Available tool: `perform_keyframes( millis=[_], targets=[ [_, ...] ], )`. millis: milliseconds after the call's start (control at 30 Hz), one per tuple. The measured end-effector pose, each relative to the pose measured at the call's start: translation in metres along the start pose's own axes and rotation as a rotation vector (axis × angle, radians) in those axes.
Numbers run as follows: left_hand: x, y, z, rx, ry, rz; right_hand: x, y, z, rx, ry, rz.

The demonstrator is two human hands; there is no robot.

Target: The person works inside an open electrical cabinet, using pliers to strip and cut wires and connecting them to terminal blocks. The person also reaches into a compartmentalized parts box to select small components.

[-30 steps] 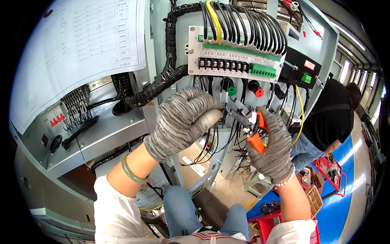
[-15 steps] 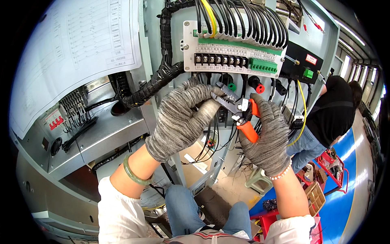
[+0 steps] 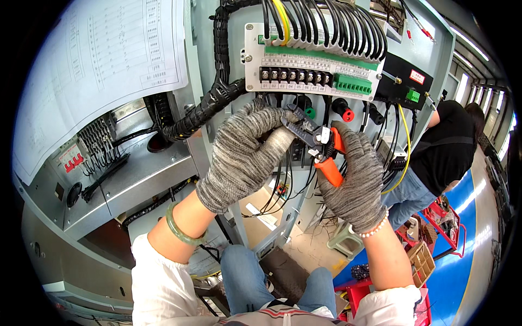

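Note:
My right hand (image 3: 356, 176), in a grey striped knit glove, is closed round the orange handles of a pair of wire strippers (image 3: 330, 171). The tool's dark jaws point up and left, to the fingertips of my left hand (image 3: 244, 155). That hand wears a matching glove, its thumb and fingers pinched together right at the jaws. Whatever they grip is hidden by the glove and the tool. Just above both hands is a white terminal board (image 3: 253, 73) with a row of black screw terminals (image 3: 296, 79) and a green connector (image 3: 352, 84).
Black wires (image 3: 326, 27) arch over the board's top. A thick black wire bundle (image 3: 209, 103) runs left of it. Loose black wires hang below my hands. A printed diagram sheet (image 3: 103, 70) covers the upper left. Someone in black (image 3: 448, 146) bends near a red cart (image 3: 448, 231) at right.
The wire strippers' jaws look closer together than before, and the tool has shifted slightly up and left along with my right hand. My left hand stays nearly in place, still pinched.

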State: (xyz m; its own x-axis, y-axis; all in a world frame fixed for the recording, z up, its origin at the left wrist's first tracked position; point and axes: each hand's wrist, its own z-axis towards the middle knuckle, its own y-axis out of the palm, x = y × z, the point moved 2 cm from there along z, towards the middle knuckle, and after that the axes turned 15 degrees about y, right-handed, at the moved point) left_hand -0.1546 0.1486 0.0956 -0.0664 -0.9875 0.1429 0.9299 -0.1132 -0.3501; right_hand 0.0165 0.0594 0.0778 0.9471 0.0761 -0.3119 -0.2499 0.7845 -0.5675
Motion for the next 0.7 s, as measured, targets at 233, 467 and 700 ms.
perform_keyframes(
  millis=[233,467,700],
  targets=[
    [0.0005,0.0006,0.0005,0.014,-0.06,-0.08,0.0064,0.0058,0.0002,0.029,-0.046,0.03],
    [0.0012,0.0008,0.0009,-0.009,-0.075,-0.059,0.0076,0.0065,-0.0006,-0.012,0.003,0.031],
    [0.0013,0.001,0.0015,-0.018,-0.104,-0.058,0.008,0.0073,0.0001,-0.007,-0.001,0.026]
  ],
)
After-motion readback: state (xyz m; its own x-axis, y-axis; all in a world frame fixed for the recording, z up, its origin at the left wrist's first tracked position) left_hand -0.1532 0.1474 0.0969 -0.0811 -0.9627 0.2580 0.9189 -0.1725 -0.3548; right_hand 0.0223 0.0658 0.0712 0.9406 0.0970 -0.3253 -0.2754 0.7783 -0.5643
